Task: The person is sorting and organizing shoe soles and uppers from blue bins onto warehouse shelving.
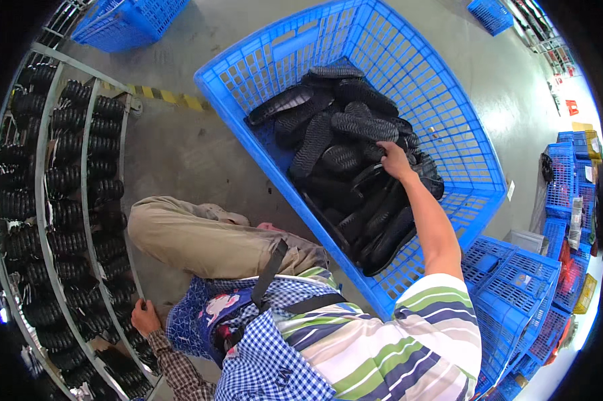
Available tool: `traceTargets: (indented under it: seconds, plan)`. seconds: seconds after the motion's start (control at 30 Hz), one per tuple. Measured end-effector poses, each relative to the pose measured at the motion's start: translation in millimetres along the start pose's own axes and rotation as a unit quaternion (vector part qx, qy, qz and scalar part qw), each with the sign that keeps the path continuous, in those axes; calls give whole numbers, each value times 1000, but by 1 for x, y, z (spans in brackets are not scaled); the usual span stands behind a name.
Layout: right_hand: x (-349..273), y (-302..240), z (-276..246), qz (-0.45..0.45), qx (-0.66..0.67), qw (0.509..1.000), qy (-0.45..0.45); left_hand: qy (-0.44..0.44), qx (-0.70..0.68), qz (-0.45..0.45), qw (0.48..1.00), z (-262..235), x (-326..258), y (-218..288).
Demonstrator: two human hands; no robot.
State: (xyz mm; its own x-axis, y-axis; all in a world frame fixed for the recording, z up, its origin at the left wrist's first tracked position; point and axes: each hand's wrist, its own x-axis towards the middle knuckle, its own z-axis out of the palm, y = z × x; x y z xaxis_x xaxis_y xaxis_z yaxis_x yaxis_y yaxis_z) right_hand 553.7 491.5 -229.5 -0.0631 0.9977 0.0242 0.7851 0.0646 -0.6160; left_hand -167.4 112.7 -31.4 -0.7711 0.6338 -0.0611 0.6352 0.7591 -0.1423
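Note:
A big blue plastic crate point(442, 113) stands on the concrete floor, holding a heap of black rubber shoe soles point(345, 157). My right hand point(394, 160) reaches into the heap, fingers curled on one black sole near the middle of the pile. My left hand point(144, 317) is low at the left, gripping the lower edge of a grey metal rack point(87, 154) whose rows are filled with black soles. A checked apron and striped shirt fill the bottom of the view, one bent knee in beige trousers in front.
Stacks of blue crates point(515, 294) stand at the right. Another blue crate point(131, 20) sits at the far upper left. A yellow-black floor stripe point(171, 98) runs between rack and crate.

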Motion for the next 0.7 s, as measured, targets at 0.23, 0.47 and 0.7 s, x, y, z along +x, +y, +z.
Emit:
traceTargets:
  seconds: [0.23, 0.47, 0.7]
  plan:
    - [-62, 17, -5, 245, -167, 947, -124, 14, 18, 40, 999, 8, 8, -18]
    - [-138, 43, -13, 358, -192, 900, -159, -2, 34, 42, 999, 0, 19, 1]
    - [-108, -7, 3, 74, -295, 899, -315, -36, 30, 46, 998, -7, 26, 14]
